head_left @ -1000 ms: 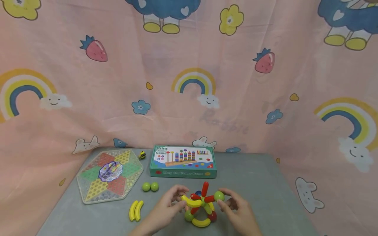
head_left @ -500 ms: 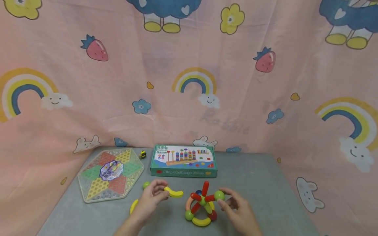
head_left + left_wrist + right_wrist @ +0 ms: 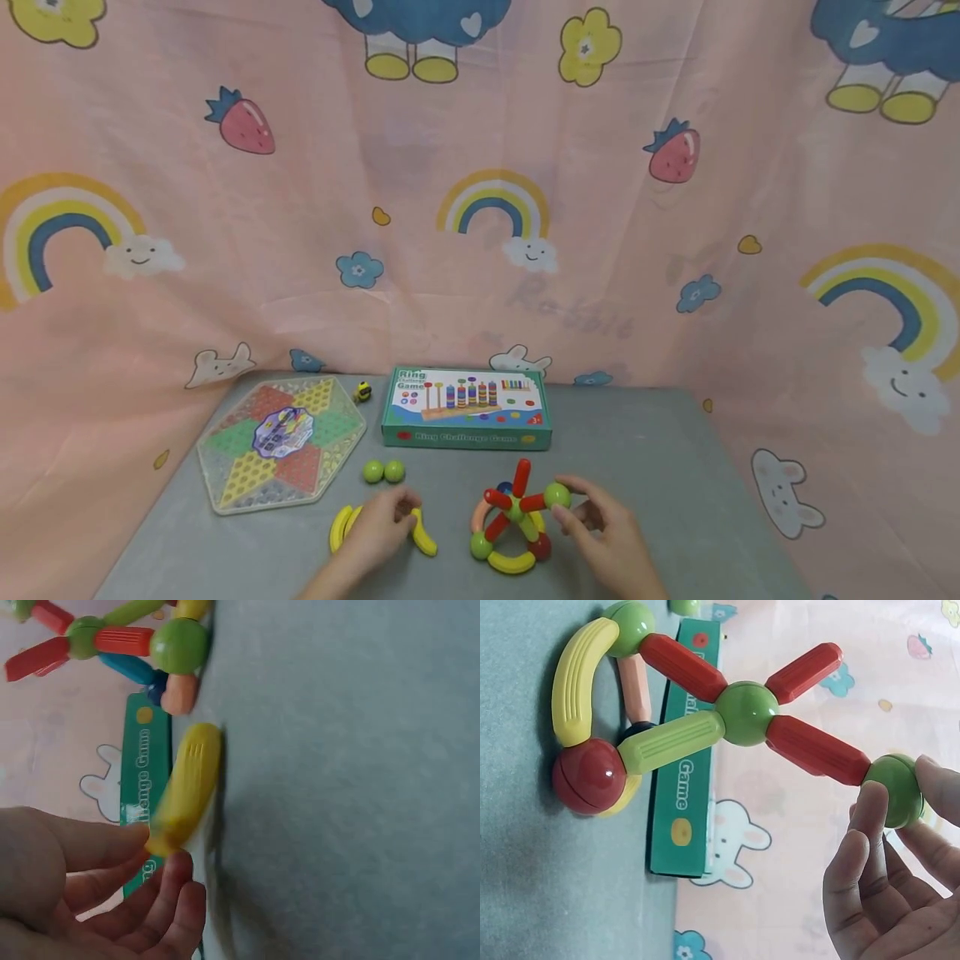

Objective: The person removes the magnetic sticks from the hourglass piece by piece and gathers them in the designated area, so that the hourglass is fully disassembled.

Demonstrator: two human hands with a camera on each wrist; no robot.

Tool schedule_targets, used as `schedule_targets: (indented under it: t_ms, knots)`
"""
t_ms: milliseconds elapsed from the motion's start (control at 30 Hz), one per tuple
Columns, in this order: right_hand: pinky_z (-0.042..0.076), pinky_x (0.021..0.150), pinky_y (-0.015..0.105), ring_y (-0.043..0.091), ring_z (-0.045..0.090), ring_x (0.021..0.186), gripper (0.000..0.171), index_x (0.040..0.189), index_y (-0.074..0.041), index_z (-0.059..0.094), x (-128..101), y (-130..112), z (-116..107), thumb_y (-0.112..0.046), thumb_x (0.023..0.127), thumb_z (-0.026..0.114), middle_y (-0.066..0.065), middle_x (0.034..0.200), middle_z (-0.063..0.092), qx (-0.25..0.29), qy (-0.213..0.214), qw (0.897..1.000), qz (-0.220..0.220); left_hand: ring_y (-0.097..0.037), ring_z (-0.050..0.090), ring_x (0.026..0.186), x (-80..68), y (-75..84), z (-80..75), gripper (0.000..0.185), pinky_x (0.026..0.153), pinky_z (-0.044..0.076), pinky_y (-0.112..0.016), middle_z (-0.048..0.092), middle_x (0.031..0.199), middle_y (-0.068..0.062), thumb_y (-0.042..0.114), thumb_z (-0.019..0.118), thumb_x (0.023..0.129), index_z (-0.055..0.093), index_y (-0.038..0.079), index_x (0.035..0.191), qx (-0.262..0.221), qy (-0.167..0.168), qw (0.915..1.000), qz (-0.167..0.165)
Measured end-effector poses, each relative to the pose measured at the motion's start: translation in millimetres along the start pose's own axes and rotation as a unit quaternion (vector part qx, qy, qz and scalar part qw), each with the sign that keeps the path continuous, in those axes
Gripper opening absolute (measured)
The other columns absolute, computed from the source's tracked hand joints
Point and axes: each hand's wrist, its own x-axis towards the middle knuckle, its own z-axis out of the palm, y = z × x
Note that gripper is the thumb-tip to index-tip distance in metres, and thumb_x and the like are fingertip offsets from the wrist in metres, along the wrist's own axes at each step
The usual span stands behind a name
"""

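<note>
My left hand (image 3: 377,523) pinches one end of a yellow curved magnetic stick (image 3: 193,776), low over the table left of the ball-and-stick structure. Whether the stick touches the table I cannot tell. With its fingertips, my right hand (image 3: 611,537) grips a green ball (image 3: 897,787) at the end of a red stick (image 3: 817,750). That stick belongs to the structure, whose upper green ball (image 3: 747,712) joins several sticks. At its base, a yellow curved stick (image 3: 512,564) links a green ball (image 3: 482,547) and a dark red ball (image 3: 539,547).
Two more yellow curved sticks (image 3: 340,527) lie behind my left hand, partly hidden. Two loose green balls (image 3: 383,472) sit farther back. A green Ring Challenge Game box (image 3: 467,408), a hexagonal checkers board (image 3: 281,437) and a small yellow-black toy (image 3: 363,391) stand at the back.
My left hand has drawn the yellow curved stick away from the structure, leftward and then down toward the table. The right hand still holds the green ball in the same place.
</note>
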Motion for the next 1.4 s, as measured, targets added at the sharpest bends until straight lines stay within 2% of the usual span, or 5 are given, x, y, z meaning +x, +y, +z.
schedule_targets:
  t_ms: [233, 500, 733, 1100, 1400]
  knots:
    - [0.050, 0.060, 0.026, 0.012, 0.061, 0.067, 0.035, 0.125, -0.018, 0.067, 0, 0, 1, -0.025, 0.092, 0.075, -0.001, 0.094, 0.067, 0.003, 0.002, 1.000, -0.002, -0.030, 0.061, 0.095, -2.0, 7.1, 21.4, 0.060, 0.082, 0.054, -0.050, 0.064, 0.108, -0.015, 0.034, 0.089, 0.075, 0.066, -0.002, 0.117, 0.106, 0.010, 0.9941, -0.021]
    - [0.051, 0.059, 0.026, 0.011, 0.061, 0.066, 0.034, 0.124, -0.018, 0.067, 0, 1, 2, -0.024, 0.091, 0.075, -0.002, 0.092, 0.068, 0.009, 0.003, 1.000, -0.012, -0.037, 0.060, 0.103, -1.9, 3.8, 24.6, 0.063, 0.089, 0.051, -0.056, 0.061, 0.114, -0.019, 0.019, 0.092, 0.067, 0.066, -0.006, 0.118, 0.168, 0.018, 0.9856, 0.005]
    - [0.053, 0.063, 0.025, 0.010, 0.061, 0.066, 0.035, 0.125, -0.019, 0.067, -2, 1, 1, -0.023, 0.091, 0.075, -0.002, 0.085, 0.065, 0.002, 0.004, 1.000, -0.010, -0.034, 0.055, 0.109, -12.6, -10.9, 1.2, 0.062, 0.095, 0.036, -0.065, 0.067, 0.110, -0.006, 0.040, 0.093, 0.063, 0.073, 0.008, 0.112, 0.295, 0.065, 0.9523, 0.042]
    - [0.052, 0.063, 0.024, 0.011, 0.061, 0.066, 0.035, 0.125, -0.019, 0.067, -2, 4, 1, -0.022, 0.091, 0.075, -0.002, 0.087, 0.066, 0.004, 0.007, 1.000, -0.009, -0.035, 0.056, 0.115, -25.0, -24.7, -22.8, 0.062, 0.097, 0.040, -0.063, 0.067, 0.119, -0.007, 0.035, 0.095, 0.060, 0.074, 0.011, 0.114, 0.321, 0.089, 0.9414, 0.055]
    - [0.052, 0.062, 0.026, 0.010, 0.061, 0.066, 0.035, 0.125, -0.018, 0.067, -4, 1, 0, -0.023, 0.091, 0.075, -0.003, 0.089, 0.067, -0.003, 0.008, 1.000, -0.009, -0.038, 0.055, 0.118, -30.2, -30.0, -33.1, 0.067, 0.101, 0.042, -0.063, 0.066, 0.123, -0.010, 0.032, 0.094, 0.062, 0.071, 0.012, 0.121, 0.306, 0.079, 0.9479, 0.041]
